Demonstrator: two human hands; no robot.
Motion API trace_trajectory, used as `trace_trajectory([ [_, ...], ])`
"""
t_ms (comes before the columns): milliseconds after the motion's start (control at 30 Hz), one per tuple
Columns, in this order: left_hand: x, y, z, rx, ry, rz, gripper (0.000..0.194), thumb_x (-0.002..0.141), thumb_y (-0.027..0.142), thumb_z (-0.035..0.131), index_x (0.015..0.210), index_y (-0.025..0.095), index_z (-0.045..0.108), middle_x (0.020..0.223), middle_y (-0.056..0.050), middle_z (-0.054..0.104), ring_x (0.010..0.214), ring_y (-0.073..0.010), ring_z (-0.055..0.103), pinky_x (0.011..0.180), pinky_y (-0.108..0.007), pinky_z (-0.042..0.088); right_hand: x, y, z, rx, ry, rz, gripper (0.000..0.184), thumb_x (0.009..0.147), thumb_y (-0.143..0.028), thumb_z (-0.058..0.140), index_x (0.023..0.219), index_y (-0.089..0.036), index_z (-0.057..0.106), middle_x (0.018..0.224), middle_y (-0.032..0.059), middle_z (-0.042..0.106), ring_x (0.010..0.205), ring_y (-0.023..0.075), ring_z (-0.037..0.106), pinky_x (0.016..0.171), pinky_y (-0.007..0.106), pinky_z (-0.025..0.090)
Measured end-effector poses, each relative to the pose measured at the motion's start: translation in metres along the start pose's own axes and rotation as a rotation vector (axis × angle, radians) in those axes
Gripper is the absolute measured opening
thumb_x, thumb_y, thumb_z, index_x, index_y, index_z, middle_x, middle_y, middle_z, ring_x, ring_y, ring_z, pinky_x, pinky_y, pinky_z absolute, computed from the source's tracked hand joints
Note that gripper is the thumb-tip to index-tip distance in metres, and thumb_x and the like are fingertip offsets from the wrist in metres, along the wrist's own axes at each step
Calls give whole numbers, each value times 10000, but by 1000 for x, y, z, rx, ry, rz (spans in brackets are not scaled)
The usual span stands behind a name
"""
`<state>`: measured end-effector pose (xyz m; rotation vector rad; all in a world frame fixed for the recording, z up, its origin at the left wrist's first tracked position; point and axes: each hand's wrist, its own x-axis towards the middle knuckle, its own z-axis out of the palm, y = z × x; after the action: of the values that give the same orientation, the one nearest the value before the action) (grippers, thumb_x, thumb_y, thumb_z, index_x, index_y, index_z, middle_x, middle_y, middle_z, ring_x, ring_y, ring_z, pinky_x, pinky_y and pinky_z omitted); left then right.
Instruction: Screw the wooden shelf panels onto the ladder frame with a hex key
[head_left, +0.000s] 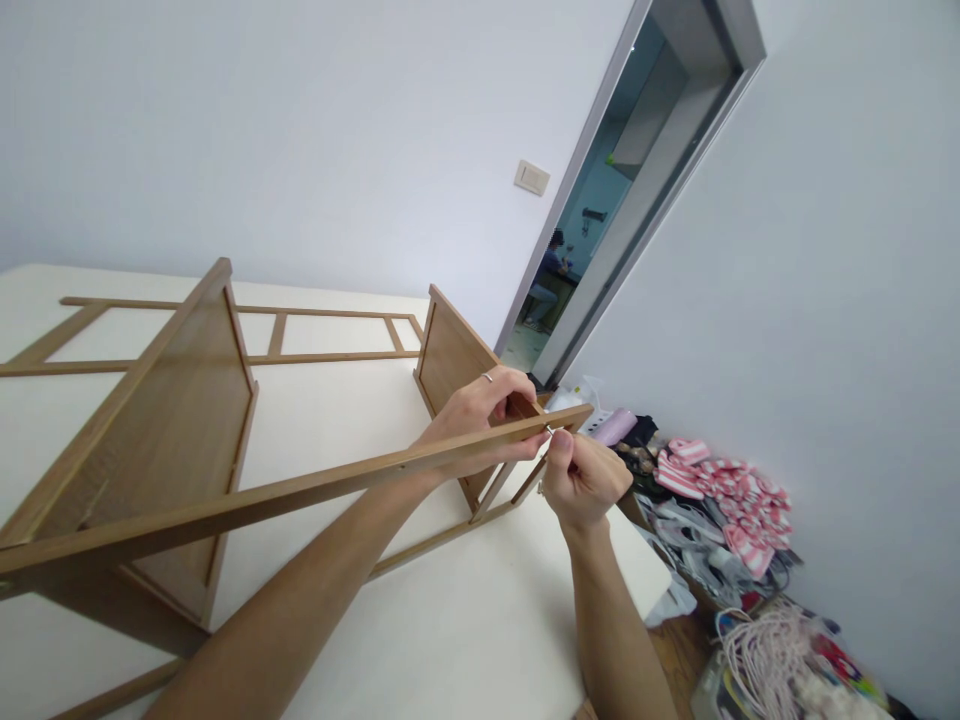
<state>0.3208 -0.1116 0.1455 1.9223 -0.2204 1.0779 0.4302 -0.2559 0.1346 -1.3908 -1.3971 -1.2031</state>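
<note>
A partly joined wooden frame [330,487] stands on a white table, its long rail running from the lower left up to the right. Two upright wooden panels, the left panel [161,420] and the right panel [457,350], meet this rail. My left hand [480,415] reaches behind the rail and grips it where the right panel joins, fingers curled around the corner. Just beyond, my right hand [585,475] is closed in a pinch on a thin metal tool [550,431], whose tip touches the rail's side near its end. The fist hides most of the tool.
A ladder-like wooden frame [330,357] lies flat at the back of the white table [465,610]. Right of the table, boxes hold pink striped cloth [724,490], plastic bags and pale cords [772,650]. A doorway behind shows a seated person [551,270].
</note>
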Motion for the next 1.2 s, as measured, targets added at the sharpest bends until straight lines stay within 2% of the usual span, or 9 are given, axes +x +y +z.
trace_trajectory([
  [167,0,-2,0,19,-4,34,283,820,260,810,1029,244,620,1034,-19,673,795,-146,605,713,-277,518,2,4,-11,17,-87,-84,515,977,-162,630,594,-229,293,483,-91,285,443,78,248,475,288,220],
  [300,-1,-4,1,9,21,65,259,826,255,815,1004,233,629,1074,-34,676,819,-145,617,714,-272,520,1,3,-19,8,-139,-63,489,967,-149,633,615,-235,304,498,-96,283,442,75,249,467,274,231],
  [500,-1,-5,3,1,29,86,253,819,224,814,995,234,634,1069,-27,669,823,-140,622,736,-276,518,-2,-5,-18,4,-173,29,469,976,-146,590,624,-239,294,518,-92,288,450,79,262,469,281,233],
  [800,-1,-6,5,-35,33,68,248,809,211,811,985,222,637,1074,-40,669,795,-136,608,724,-283,504,-6,-24,-13,38,-127,208,475,999,-154,550,570,-211,354,503,-88,302,428,49,278,454,254,221],
  [1067,-1,-6,4,-39,36,55,238,808,230,821,974,222,651,1064,-23,670,801,-128,602,721,-265,494,-10,-41,-6,113,-94,437,536,1068,-295,487,540,-202,478,450,-66,404,389,62,365,431,234,290],
  [1200,-1,-6,5,-55,37,45,246,799,234,826,965,221,646,1065,-23,667,786,-125,597,706,-268,490,-14,-50,-1,145,-78,506,521,1098,-285,436,591,-203,526,463,-64,452,375,73,402,428,229,340],
])
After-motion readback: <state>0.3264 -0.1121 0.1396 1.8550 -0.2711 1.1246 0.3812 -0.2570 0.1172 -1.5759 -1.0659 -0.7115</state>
